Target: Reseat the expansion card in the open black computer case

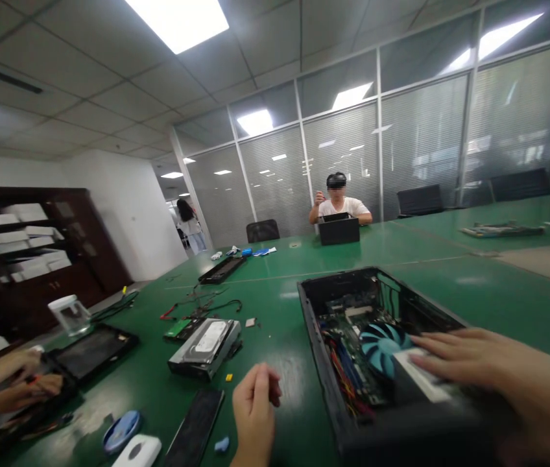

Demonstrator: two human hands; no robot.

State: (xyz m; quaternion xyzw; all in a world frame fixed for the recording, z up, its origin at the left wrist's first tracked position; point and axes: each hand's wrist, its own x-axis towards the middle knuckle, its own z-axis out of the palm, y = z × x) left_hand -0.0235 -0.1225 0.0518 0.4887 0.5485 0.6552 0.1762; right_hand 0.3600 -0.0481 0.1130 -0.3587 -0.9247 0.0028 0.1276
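Observation:
My right hand [474,360] lies with its fingers stretched out on the white label [425,376] of a box-shaped part, likely the power supply, inside an open black computer case [316,363]. Beside the fingertips is a teal cooling fan [384,347]; colored cables [347,379] run along the case's near left side. My left hand [258,405] is curled closed over the table, left of the case. Anything inside its fingers is hidden. Near it are a small yellow piece [229,377], a black flat panel [196,425] and a small blue piece [222,445].
A hard drive [207,347] lies on the green table [275,305]. At far left, a co-worker's hands [36,383] work on a black frame. A clear jar [71,316] stands behind them. Another person [337,201] sits across the table behind a black box [339,230].

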